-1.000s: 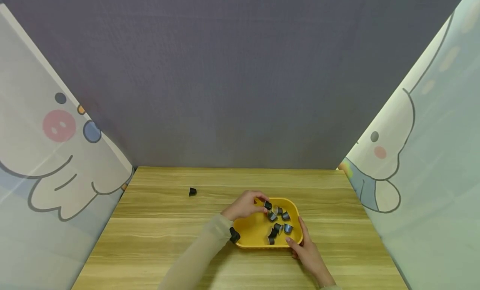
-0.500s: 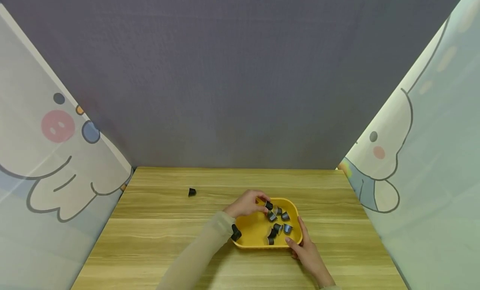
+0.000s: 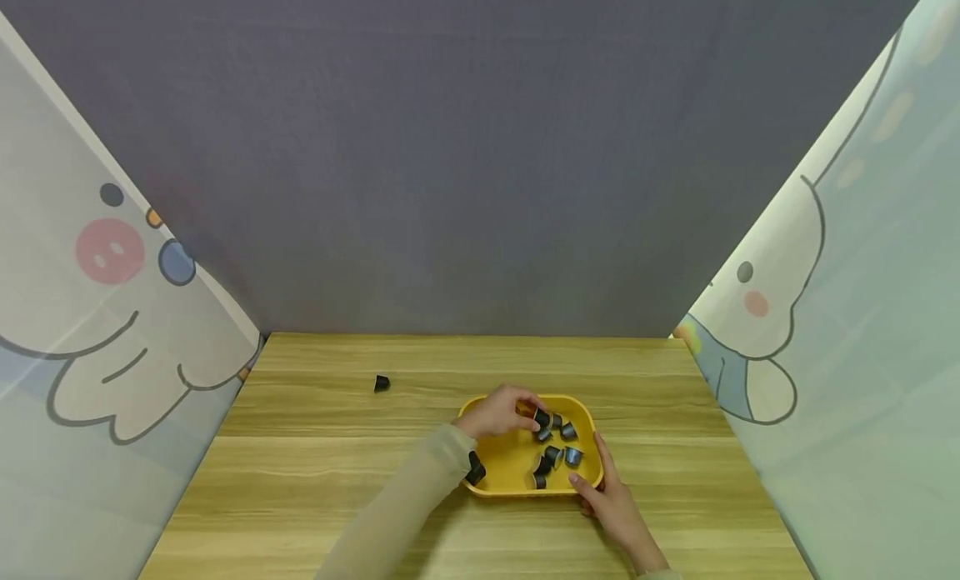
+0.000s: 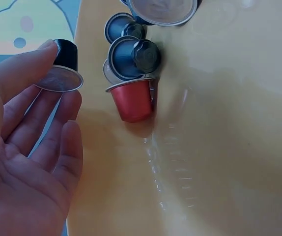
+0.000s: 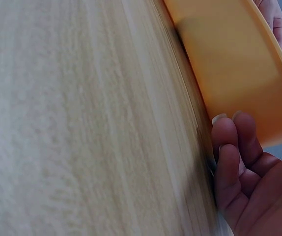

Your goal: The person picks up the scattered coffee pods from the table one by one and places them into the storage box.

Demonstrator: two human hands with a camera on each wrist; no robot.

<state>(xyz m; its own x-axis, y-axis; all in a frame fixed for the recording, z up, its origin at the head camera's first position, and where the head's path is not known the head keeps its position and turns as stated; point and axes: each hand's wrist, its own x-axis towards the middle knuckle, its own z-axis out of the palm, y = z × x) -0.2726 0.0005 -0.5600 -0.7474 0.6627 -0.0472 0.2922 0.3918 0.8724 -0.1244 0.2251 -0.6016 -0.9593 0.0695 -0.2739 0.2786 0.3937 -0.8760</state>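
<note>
My left hand (image 3: 501,411) is over the far side of a yellow plastic tray (image 3: 506,467). Between thumb and fingers it pinches a black coffee capsule (image 4: 66,55), whose silver foil lid faces down toward the palm in the left wrist view. Close by in the tray lie several dark blue and black capsules (image 4: 126,61) and a red capsule (image 4: 133,101). At the tray's near right corner, my right hand (image 3: 615,507) grips the wall, thumb over the rim and curled fingers (image 5: 227,132) against the outside.
Dark capsules (image 3: 475,469) sit at the tray's left end, partly behind the left sleeve (image 3: 405,501). A single black capsule (image 3: 382,383) lies on the wooden table (image 3: 315,447) at the back left. A grey panel (image 3: 465,163) stands behind, with cartoon-printed cloths at both sides.
My left hand has shifted slightly to the right and inward over the tray, carrying the black capsule. The right hand keeps its grip on the corner.
</note>
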